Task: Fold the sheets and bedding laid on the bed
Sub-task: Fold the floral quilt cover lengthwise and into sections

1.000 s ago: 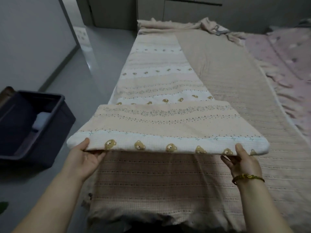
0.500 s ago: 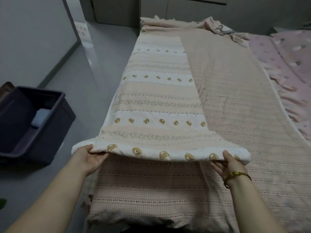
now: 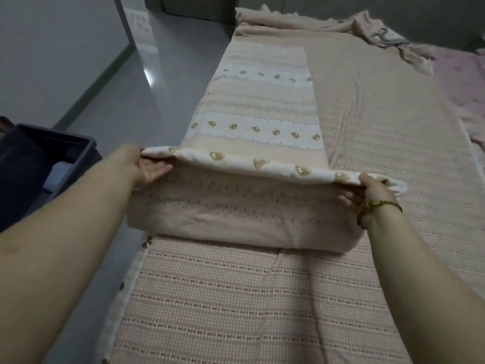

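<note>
While both grips hold its near end up, bed (image 3: 409, 158) stretches away ahead of them under a beige knit cover (image 3: 372, 106). Bear-print blanket (image 3: 262, 101) lies as a long strip along the bed's left side, beyond the grips. Its lifted end sags in a fold between and below them, onto a pink checked sheet (image 3: 236, 298). Dark storage bin (image 3: 39, 166) sits on the floor, left of the left grip. Left grip (image 3: 147, 169) pinches the blanket's white edge at one corner. Right grip (image 3: 367, 190) is clamped on the other corner. Beaded bracelet (image 3: 380, 206) on right wrist.
</note>
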